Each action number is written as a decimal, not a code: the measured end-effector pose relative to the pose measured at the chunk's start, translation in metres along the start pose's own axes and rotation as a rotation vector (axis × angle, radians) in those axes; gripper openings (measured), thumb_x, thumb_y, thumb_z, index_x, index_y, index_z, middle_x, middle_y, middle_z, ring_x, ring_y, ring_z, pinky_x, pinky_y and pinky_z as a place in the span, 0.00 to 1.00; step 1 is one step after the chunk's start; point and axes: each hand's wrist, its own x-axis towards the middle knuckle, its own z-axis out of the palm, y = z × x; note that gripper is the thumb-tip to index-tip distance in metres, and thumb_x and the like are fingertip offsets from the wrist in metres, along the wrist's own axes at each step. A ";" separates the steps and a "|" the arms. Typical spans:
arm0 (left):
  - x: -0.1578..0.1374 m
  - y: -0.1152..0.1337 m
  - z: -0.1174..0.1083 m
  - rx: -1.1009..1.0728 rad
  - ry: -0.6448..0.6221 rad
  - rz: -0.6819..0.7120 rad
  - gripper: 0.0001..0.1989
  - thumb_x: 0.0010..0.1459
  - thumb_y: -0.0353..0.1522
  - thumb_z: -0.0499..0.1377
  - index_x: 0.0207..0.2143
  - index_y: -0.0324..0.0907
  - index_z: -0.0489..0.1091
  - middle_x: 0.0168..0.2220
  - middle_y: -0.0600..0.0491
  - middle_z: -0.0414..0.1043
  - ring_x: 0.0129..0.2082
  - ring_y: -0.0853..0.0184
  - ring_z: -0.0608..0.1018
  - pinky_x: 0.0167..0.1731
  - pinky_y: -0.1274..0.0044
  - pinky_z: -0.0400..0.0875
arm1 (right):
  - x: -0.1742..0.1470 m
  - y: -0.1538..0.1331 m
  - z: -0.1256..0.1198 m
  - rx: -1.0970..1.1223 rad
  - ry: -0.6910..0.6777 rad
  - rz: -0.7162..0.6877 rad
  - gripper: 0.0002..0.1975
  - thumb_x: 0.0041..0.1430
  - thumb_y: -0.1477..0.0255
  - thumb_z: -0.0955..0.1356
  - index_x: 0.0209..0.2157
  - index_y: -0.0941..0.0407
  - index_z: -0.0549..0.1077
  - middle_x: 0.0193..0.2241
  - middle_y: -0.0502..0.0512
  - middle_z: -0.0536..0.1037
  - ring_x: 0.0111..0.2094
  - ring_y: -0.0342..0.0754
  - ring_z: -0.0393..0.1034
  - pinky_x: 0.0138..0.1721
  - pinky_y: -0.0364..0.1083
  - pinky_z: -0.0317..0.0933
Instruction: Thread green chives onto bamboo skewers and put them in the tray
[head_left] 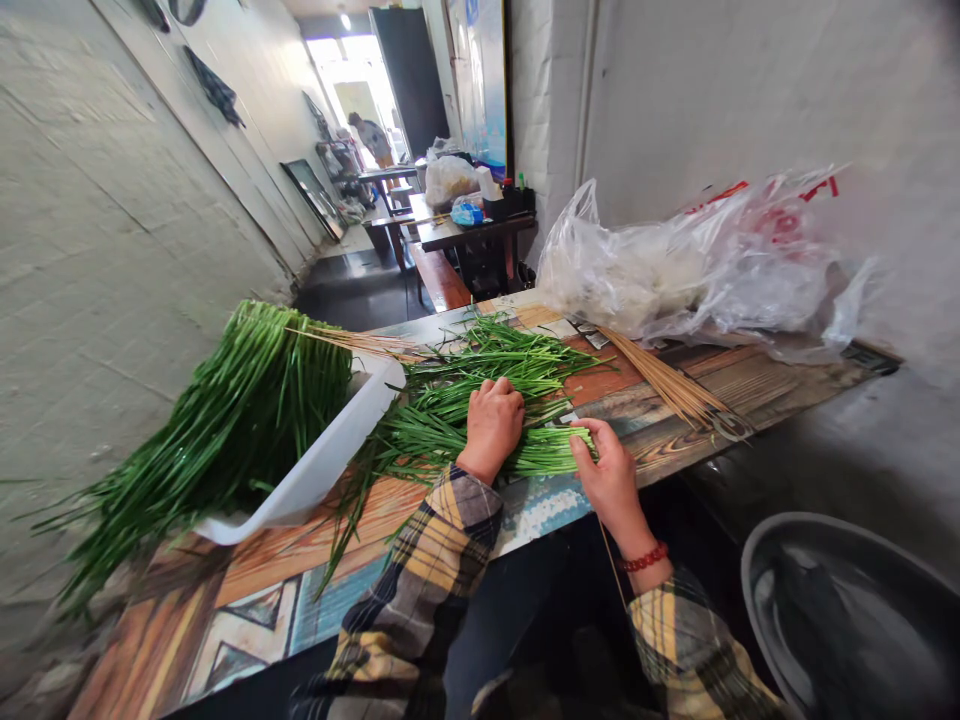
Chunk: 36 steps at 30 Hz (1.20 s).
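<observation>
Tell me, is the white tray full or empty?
Full: in the white tray, long green stalks heap above the rim and trail past its edge.

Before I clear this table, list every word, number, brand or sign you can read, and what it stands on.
No text can be read for certain.
Clear crumpled plastic bag: red print, cut up by folds, unreadable.
Blue framed wall poster: too blurred and slanted to read.
Small blue plastic package on the far table: any print is too small.
Multicoloured wood-patterned tabletop: a pale zigzag shape; I cannot tell whether it is a letter.
</observation>
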 end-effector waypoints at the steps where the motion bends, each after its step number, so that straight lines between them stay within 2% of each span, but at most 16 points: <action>1: 0.000 0.000 0.000 0.000 -0.002 0.006 0.08 0.58 0.32 0.54 0.29 0.42 0.73 0.37 0.48 0.69 0.40 0.60 0.67 0.36 0.70 0.60 | 0.000 0.000 0.000 -0.001 -0.001 0.001 0.12 0.60 0.66 0.62 0.42 0.56 0.69 0.37 0.57 0.77 0.32 0.49 0.72 0.32 0.46 0.65; 5: 0.000 0.001 -0.002 -0.005 -0.014 0.039 0.07 0.58 0.32 0.55 0.34 0.44 0.73 0.37 0.49 0.69 0.41 0.60 0.67 0.36 0.70 0.60 | 0.000 0.000 0.001 0.002 0.000 -0.005 0.13 0.60 0.66 0.62 0.43 0.56 0.69 0.37 0.57 0.77 0.31 0.48 0.72 0.31 0.45 0.64; 12: 0.000 0.002 -0.003 -0.028 -0.051 0.034 0.09 0.58 0.34 0.55 0.28 0.42 0.73 0.35 0.48 0.69 0.40 0.59 0.68 0.36 0.70 0.60 | 0.000 -0.001 0.000 -0.011 0.000 0.006 0.13 0.60 0.65 0.62 0.42 0.57 0.70 0.37 0.57 0.77 0.31 0.48 0.72 0.31 0.45 0.65; 16: 0.001 0.002 -0.002 -0.080 -0.003 -0.010 0.08 0.59 0.33 0.54 0.37 0.43 0.73 0.41 0.49 0.70 0.43 0.60 0.68 0.40 0.70 0.61 | 0.000 -0.001 0.000 -0.008 0.002 0.018 0.14 0.60 0.65 0.62 0.43 0.57 0.70 0.37 0.57 0.77 0.32 0.48 0.72 0.32 0.46 0.65; 19: 0.001 0.001 0.000 -0.079 0.019 -0.056 0.10 0.59 0.31 0.54 0.41 0.43 0.72 0.41 0.48 0.70 0.43 0.60 0.68 0.40 0.70 0.62 | 0.000 -0.001 0.001 0.002 0.000 0.011 0.14 0.60 0.65 0.62 0.43 0.57 0.70 0.38 0.57 0.77 0.32 0.49 0.72 0.33 0.47 0.66; 25: 0.000 0.000 0.000 -0.050 -0.021 -0.045 0.07 0.58 0.32 0.55 0.34 0.43 0.73 0.36 0.48 0.70 0.40 0.60 0.69 0.37 0.70 0.61 | 0.000 0.001 0.001 0.009 0.005 -0.011 0.13 0.60 0.65 0.62 0.42 0.57 0.70 0.38 0.57 0.77 0.32 0.49 0.72 0.32 0.47 0.66; 28: 0.000 0.002 -0.003 -0.074 0.040 -0.041 0.09 0.59 0.32 0.53 0.31 0.43 0.73 0.36 0.48 0.69 0.41 0.60 0.68 0.38 0.70 0.61 | 0.000 0.001 0.001 0.007 0.007 -0.010 0.13 0.60 0.65 0.62 0.43 0.57 0.70 0.38 0.58 0.77 0.32 0.49 0.72 0.33 0.47 0.66; 32: 0.001 0.004 -0.003 -0.217 0.148 -0.026 0.08 0.58 0.29 0.53 0.30 0.41 0.71 0.36 0.49 0.70 0.40 0.63 0.69 0.39 0.72 0.62 | 0.000 -0.001 0.000 0.002 0.010 -0.005 0.14 0.60 0.65 0.62 0.42 0.57 0.70 0.39 0.58 0.77 0.33 0.49 0.72 0.34 0.48 0.67; 36: 0.003 0.006 0.001 -0.471 0.111 0.017 0.06 0.53 0.24 0.53 0.30 0.40 0.69 0.30 0.53 0.69 0.31 0.68 0.70 0.34 0.77 0.63 | 0.001 -0.002 -0.001 0.011 0.009 -0.003 0.15 0.60 0.64 0.61 0.43 0.57 0.70 0.39 0.59 0.77 0.34 0.50 0.73 0.34 0.48 0.67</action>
